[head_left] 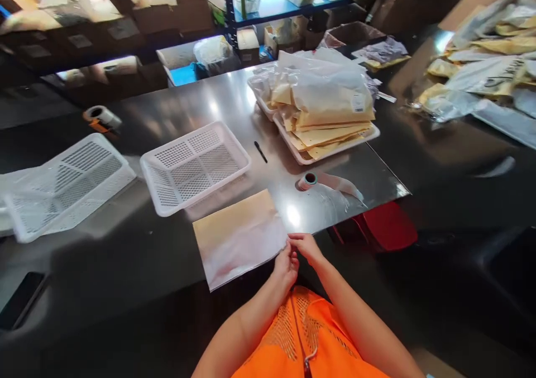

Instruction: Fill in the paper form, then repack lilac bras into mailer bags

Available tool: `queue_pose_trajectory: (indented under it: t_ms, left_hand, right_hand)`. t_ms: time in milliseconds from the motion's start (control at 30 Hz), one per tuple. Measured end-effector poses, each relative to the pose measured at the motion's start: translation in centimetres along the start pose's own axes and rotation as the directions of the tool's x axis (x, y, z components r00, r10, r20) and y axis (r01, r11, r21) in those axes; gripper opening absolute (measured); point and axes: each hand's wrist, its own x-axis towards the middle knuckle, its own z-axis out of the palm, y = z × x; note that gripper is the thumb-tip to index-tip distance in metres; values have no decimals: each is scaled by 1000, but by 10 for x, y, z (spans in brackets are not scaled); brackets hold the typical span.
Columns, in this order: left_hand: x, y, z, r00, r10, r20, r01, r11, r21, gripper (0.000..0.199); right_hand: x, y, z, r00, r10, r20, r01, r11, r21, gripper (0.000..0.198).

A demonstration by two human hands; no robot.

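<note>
A flat kraft paper packet (pixel 240 238) in clear plastic lies at the table's near edge, its lower part glossy under the film. My left hand (pixel 287 266) is closed at the packet's right corner, with the fingers curled. Against that same corner, my right hand (pixel 305 245) pinches with its fingertips, touching the left. What exactly lies between the fingertips is too small to make out. A roll of labels (pixel 307 181) with its strip trailing rightward is beyond my hands.
Behind the packet stands a white perforated basket (pixel 247 163), with another basket (pixel 128 168) at left. A tray (pixel 372 135) holds stacked kraft packets (pixel 335 101). There are a black pen (pixel 260 152), a phone (pixel 23 300), a tape roll (pixel 103 116) and a red stool (pixel 389 227).
</note>
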Motion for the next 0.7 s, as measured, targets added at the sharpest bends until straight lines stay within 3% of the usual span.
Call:
queue_pose_trajectory:
  t_ms: [167, 233, 333, 433, 500, 567, 633, 667, 700]
  left_hand:
    - [8, 0, -8, 991, 25, -130, -48, 983, -176, 17]
    - [11, 10, -30, 976, 65, -206, -110, 971, -214, 20]
    - [8, 27, -90, 913, 182, -365, -270, 940, -209, 21]
    - [-4, 44, -164, 771, 327, -547, -441, 893, -87, 20]
    - [-15, 54, -203, 631, 443, -637, -522, 850, 74, 19]
    - [-25, 62, -222, 465, 601, -650, -571, 765, 299, 16]
    - [-33, 67, -216, 327, 791, -517, -575, 601, 555, 16]
    - [-35, 68, -203, 294, 876, -383, -562, 482, 672, 18]
    - [-35, 68, -185, 289, 933, -214, -541, 344, 767, 22]
  right_hand:
    - [2, -12, -16, 999, -31, 33, 34, 996, -79, 32]
    - [13, -19, -24, 1000, -7, 0, 7, 999, -34, 35]
    - [28, -32, -31, 996, 83, -12, -81, 991, 108, 45]
    - [35, -44, -32, 992, 120, 26, -122, 976, 178, 51]
    - [36, -52, -31, 992, 116, 47, -123, 967, 222, 48]
    - [35, -60, -29, 993, 107, 43, -114, 958, 262, 44]
    - [32, -68, -26, 994, 93, 50, -104, 955, 278, 42]
    - [30, -72, -25, 995, 80, 61, -94, 955, 280, 42]
    - [27, -77, -23, 995, 61, 82, -82, 955, 283, 43]
